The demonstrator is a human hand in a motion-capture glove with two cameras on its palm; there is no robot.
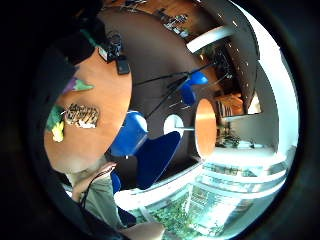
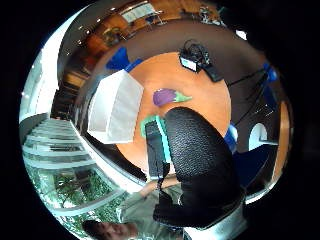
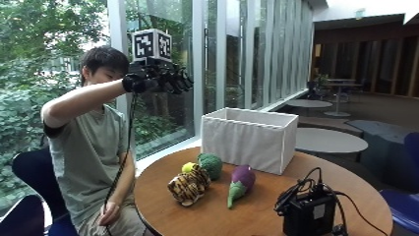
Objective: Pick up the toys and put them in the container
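Up at head height hangs the gloved right hand (image 3: pixel 159 78), well above the round wooden table (image 3: pixel 216 216), its grip loosely curled with nothing in it. Down on the table, in front of the white fabric container (image 3: pixel 249 138), sits the toy cluster: a striped tiger plush (image 3: pixel 188 187), a green broccoli (image 3: pixel 210 164) with a small yellow toy (image 3: pixel 189 167) tucked just beside it, and a purple eggplant (image 3: pixel 240 183) with a green stem lying a little apart. No readable writing shows anywhere, and the yellow toy is half hidden behind the tiger, so its shape is hard to make out.
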